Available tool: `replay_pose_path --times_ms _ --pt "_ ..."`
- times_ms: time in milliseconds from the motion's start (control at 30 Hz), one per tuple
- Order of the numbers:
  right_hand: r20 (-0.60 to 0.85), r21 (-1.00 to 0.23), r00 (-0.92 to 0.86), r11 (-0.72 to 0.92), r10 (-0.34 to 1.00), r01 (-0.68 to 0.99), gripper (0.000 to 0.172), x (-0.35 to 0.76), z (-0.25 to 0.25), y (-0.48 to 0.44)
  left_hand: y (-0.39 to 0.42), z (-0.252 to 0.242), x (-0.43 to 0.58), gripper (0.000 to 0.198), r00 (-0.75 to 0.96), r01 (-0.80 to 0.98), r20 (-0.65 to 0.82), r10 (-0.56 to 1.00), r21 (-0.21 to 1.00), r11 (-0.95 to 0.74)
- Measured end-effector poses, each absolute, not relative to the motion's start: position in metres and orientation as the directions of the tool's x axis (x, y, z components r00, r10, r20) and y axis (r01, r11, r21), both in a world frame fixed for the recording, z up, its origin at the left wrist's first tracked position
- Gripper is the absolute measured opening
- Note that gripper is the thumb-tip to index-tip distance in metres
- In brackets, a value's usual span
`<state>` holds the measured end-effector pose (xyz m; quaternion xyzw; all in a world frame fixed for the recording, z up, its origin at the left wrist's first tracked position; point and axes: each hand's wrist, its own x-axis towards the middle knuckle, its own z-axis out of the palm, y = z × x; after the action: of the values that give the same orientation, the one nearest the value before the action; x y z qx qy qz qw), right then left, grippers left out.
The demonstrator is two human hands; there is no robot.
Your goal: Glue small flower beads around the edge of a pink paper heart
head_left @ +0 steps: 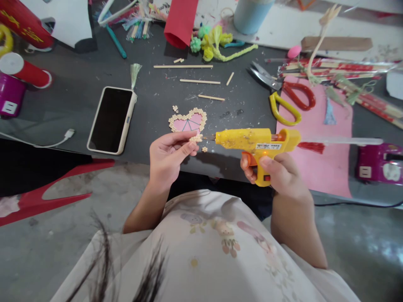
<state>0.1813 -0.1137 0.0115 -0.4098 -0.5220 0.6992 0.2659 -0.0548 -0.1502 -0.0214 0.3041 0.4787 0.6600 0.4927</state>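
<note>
My right hand grips a yellow hot glue gun by its handle, with fingers at the orange trigger and a clear glue stick sticking out of the back. The nozzle points left and meets, or nearly meets, a small cluster of cream beads that my left hand pinches between thumb and fingers. Just beyond my left hand lies a pink heart edged with the same bead-like pieces, with dark lines across its middle. One loose cream cluster lies under the nozzle, another above the heart.
Thin wooden sticks lie beyond the heart. Scissors with red and yellow handles rest partly on pink sheet at right. A phone lies left. Yarn, red paper and a blue cup line the back.
</note>
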Motion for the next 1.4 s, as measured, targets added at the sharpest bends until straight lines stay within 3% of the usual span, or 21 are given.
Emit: replay_pose_path --times_ms 433,933,1267,1400 --pt "-0.338 -0.937 -0.524 -0.331 0.782 0.110 0.036 0.185 0.009 -0.114 -0.150 -0.019 -0.054 0.024 -0.370 -0.341 -0.107 0.923 0.940 -0.028" --pt "-0.249 -0.963 -0.543 -0.264 0.802 0.053 0.031 0.181 0.011 -0.112 -0.152 -0.024 -0.055 0.022 -0.377 -0.313 -0.077 0.923 0.949 -0.049" --pt "-0.206 -0.975 -0.546 -0.215 0.812 0.048 0.029 0.184 0.005 -0.110 -0.151 -0.028 -0.056 0.020 -0.390 -0.204 0.001 0.921 0.975 -0.087" --pt "-0.177 -0.984 -0.542 -0.157 0.821 0.083 0.028 0.185 0.005 -0.107 -0.152 -0.034 -0.055 0.017 -0.444 -0.007 0.120 0.888 0.991 -0.137"
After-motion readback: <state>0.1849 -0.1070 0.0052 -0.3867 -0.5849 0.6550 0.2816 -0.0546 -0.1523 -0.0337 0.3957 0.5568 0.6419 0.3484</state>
